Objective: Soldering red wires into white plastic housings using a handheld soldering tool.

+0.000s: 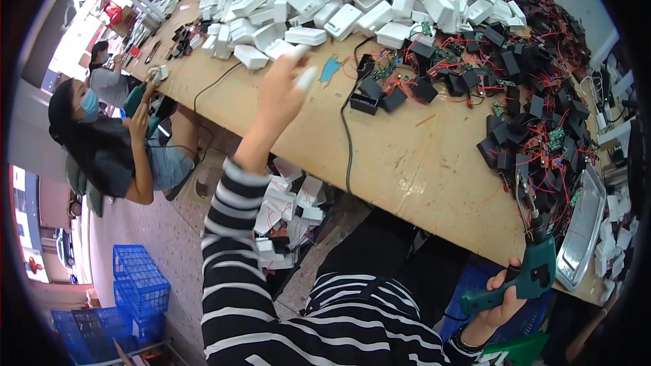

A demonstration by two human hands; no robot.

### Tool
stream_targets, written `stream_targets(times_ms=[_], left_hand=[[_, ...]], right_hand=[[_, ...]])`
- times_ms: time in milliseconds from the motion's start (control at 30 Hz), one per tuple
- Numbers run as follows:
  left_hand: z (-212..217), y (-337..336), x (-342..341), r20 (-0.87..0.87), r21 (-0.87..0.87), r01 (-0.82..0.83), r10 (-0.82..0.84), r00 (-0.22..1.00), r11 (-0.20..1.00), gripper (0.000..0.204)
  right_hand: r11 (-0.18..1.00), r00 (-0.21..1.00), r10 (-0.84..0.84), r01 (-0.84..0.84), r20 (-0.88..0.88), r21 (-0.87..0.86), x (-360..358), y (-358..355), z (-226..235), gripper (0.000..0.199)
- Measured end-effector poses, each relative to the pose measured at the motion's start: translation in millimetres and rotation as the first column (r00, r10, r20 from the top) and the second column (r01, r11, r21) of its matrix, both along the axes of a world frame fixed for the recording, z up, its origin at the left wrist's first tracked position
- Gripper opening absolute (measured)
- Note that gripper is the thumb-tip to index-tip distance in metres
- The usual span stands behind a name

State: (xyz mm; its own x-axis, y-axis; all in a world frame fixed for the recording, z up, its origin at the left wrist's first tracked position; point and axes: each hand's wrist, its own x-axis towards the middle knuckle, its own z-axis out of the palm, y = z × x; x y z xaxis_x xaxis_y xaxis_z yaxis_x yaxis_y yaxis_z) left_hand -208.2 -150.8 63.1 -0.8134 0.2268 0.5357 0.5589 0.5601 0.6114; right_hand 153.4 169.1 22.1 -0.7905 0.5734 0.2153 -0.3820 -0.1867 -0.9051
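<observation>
My left hand (283, 91) reaches over the table beside the nearest white plastic cases (251, 56). White covers sit on its fingertips, its fingers are apart, and I see nothing held between them. At the table's right front edge, my right hand (500, 303) grips a green pistol-shaped power tool (540, 266). The tool's narrow metal tip points away from me, toward black boxes with red wires and green circuit boards (502, 139). Between the hands, an open black box (364, 104) rests on the table near a small blue piece (329, 70).
White cases form a large pile (346, 0) at the back. A black cable (346, 142) crosses the table (413, 183). A metal tray (582, 230) stands at the right edge. On the left, a masked co-worker (112, 142) sits near blue crates (141, 281). More white cases (288, 210) lie below the table.
</observation>
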Motion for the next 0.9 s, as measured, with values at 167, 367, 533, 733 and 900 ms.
stream_targets(times_ms=[167,367,533,733,900], left_hand=[[-9.8,92.3,-131.4,-0.03,-0.124,0.03,-0.034,0.999,0.992,0.029],[-7.3,125.0,-158.8,0.028,-0.543,-0.012,0.032,0.999,0.839,0.037],[12.8,91.5,-106.8,-0.091,-0.354,0.074,-0.114,0.989,0.932,0.018],[30.5,100.0,20.2,-0.446,-0.741,0.136,-0.633,0.633,0.658,0.008],[4.1,129.5,69.2,-0.318,-0.812,0.335,-0.844,0.433,0.478,0.008]], right_hand=[[0.998,0.998,-0.053,0.052,0.046,0.033,-8.3,3.5,3.8,0.059],[0.995,0.992,-0.104,0.103,0.077,0.013,-13.8,6.6,5.9,0.059],[0.992,0.988,-0.125,0.124,0.089,0.014,-11.0,10.9,-0.7,0.06],[0.997,0.995,-0.081,0.082,0.062,-0.007,-1.1,12.4,-4.7,0.06],[0.998,0.997,-0.065,0.065,0.042,0.012,6.1,8.6,1.7,0.061]])
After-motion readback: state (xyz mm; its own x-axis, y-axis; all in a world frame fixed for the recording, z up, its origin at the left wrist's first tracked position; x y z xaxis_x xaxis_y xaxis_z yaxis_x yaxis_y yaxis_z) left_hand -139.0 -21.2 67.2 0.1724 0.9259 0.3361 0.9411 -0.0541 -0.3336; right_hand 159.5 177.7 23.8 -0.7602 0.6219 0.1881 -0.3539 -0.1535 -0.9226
